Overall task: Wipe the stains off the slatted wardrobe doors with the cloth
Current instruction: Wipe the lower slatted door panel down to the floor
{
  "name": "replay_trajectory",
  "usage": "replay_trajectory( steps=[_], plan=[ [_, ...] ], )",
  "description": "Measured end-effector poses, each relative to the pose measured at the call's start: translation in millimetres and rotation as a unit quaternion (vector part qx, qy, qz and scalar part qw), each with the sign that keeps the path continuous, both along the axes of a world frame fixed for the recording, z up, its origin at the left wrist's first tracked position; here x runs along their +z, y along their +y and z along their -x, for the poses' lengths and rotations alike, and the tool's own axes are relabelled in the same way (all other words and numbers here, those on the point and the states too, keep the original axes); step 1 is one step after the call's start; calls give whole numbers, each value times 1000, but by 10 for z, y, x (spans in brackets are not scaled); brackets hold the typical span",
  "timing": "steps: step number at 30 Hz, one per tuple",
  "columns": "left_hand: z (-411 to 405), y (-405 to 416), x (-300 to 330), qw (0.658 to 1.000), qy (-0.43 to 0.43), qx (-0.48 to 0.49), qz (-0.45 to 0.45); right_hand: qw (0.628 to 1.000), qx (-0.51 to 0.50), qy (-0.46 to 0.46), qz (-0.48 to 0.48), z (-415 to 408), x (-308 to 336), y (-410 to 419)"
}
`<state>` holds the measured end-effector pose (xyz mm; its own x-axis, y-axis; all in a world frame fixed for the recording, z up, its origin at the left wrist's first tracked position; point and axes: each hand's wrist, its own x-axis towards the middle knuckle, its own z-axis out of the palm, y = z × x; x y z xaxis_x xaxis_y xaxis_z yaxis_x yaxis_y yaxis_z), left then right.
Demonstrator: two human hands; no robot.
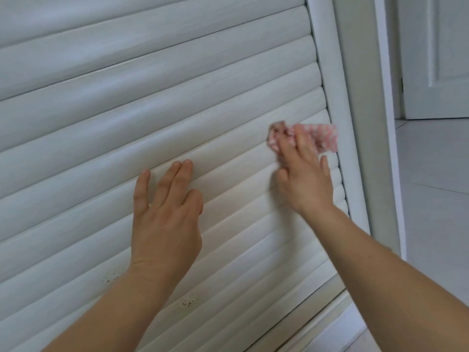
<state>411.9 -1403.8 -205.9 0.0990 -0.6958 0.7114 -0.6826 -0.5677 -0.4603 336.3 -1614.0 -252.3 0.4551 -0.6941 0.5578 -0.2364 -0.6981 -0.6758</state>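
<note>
A: In the head view, where is the cloth?

B: The cloth, pink and white, lies against the slatted wardrobe door near its right edge, just beside the white door frame. The right hand presses it to the slats. The picture is blurred around it.

A: How do the fingers of that hand lie?

B: They reach up over the cloth, fairly straight, with the cloth bunched under and above the fingertips. The blur hides whether any finger curls round a fold, so I cannot tell whether it grasps or only presses.

A: And the other hand?

B: The left hand lies flat on the slats, to the left of the right hand and a little lower, well apart from the cloth. Its fingers are straight and slightly spread, holding nothing.

A: Any stains in view?

B: 2 speckled reddish-brown patches. 1 stain sits low on the door just left of the left wrist; the other stain sits lower, between the 2 forearms. Both are well below the cloth.

A: Anything beyond the wardrobe?

B: At the right, a pale tiled floor and a white panelled door.
</note>
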Motion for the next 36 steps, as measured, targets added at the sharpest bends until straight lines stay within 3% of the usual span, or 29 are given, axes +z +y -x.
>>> replay_trajectory(
  steps=[4, 7, 14, 19, 25, 28, 33, 35, 36],
  plan=[
    [-24, 33, 34, 1000, -12, -9, -5, 991, -9, -74, -107, 0, 44, -174],
    [-36, 124, 49, 1000, -6, -5, 8, 983, -15, -138, -120, -109, 17, 72],
    [-101, 439, 45, 1000, -8, -1, 16, 987, -32, -142, 61, -440, -232, 1025],
    [-101, 506, 72, 1000, -15, -5, 19, 972, 36, -89, 214, -521, -465, 1605],
    [-82, 498, 81, 1000, -12, -7, 20, 948, 59, -42, 309, -414, -520, 1270],
    [-83, 508, 75, 1000, 0, -2, 16, 972, -18, -3, 234, -297, -486, 869],
    [-62, 496, 56, 1000, 5, 18, 17, 999, -43, -8, -32, -162, -349, 569],
    [-39, 469, 45, 1000, 5, 24, 17, 999, -31, -16, -35, -210, -311, 779],
    [-24, 451, 39, 1000, 4, 22, 13, 999, -27, -18, 11, -247, -334, 928]
  ],
)
